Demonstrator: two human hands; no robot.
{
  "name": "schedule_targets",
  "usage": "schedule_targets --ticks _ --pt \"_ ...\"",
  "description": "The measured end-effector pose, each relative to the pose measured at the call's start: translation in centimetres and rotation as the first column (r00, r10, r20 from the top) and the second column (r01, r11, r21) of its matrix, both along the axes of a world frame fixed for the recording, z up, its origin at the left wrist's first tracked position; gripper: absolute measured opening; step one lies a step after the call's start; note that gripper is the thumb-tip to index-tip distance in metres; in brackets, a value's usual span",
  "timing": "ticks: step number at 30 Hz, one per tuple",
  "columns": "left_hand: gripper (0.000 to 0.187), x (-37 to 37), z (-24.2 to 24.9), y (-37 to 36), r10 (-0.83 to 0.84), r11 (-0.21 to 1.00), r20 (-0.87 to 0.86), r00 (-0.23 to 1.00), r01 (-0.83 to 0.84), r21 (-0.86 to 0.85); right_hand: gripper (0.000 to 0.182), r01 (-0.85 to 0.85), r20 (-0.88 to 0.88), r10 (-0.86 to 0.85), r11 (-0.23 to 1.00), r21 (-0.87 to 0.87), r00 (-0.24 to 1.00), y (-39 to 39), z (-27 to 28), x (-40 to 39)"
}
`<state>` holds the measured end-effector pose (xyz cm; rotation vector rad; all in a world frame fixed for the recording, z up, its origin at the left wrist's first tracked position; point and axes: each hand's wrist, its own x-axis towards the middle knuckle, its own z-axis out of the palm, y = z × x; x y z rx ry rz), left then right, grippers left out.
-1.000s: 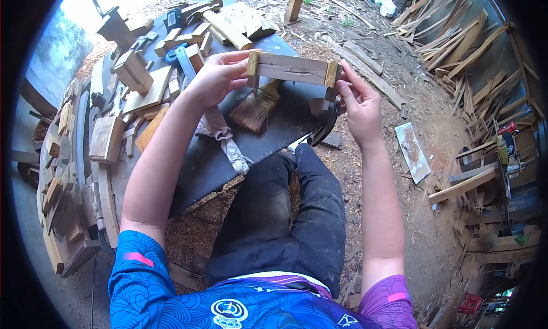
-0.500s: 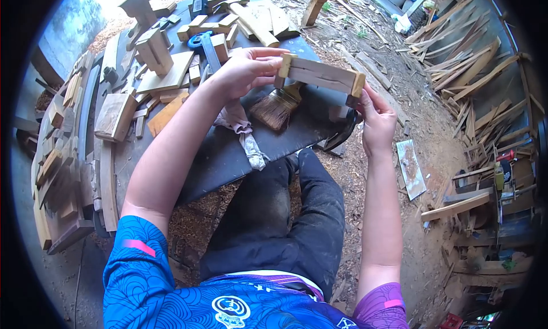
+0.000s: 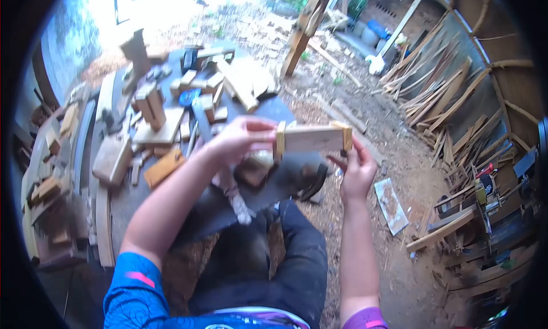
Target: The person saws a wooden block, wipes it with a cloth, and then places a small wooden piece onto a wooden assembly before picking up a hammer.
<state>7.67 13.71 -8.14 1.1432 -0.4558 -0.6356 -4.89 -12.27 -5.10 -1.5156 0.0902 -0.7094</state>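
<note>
Between my two hands, above the dark table (image 3: 200, 225), a small wooden assembly (image 3: 314, 139) is held up. It is a pale board with a yellowish end piece at each end. My left hand (image 3: 244, 140) has its fingers closed on the left end. At the right end, my right hand (image 3: 358, 172) grips it between thumb and fingers. Below the assembly a wide paintbrush (image 3: 254, 170) lies on the table, blurred and partly hidden. A light rag (image 3: 231, 195) rests near the table's front edge.
Wood blocks and offcuts (image 3: 151, 103) cover the table's left and far parts, among them a blue-and-grey tool (image 3: 191, 96). A dark curved object (image 3: 313, 182) sits at the right corner. A wooden post (image 3: 302, 37) stands beyond; many sticks (image 3: 439, 89) lean at the right.
My view has tilted upward, so more of the yard shows. Both hands still hold the wooden assembly, which has turned to lie more level and shows its broad face.
</note>
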Motion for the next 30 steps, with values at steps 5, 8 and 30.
schedule_targets --ticks 5,8,30 --pt "0.042 -2.6 0.7 -1.4 -0.107 0.984 -0.036 0.994 0.111 0.137 0.032 -0.066 0.081 0.063 0.997 0.044 0.995 0.0 2.9 -1.6" --pt "0.049 -3.7 1.4 -1.5 -0.131 0.958 0.217 0.967 0.068 0.278 0.034 -0.083 0.036 0.083 0.997 0.008 0.996 0.2 3.4 -2.2" --pt "0.050 -6.3 -1.9 2.0 -0.471 0.774 0.839 0.272 -0.328 0.541 0.026 -0.070 0.198 0.282 0.719 -0.692 0.939 6.1 4.7 -1.0"
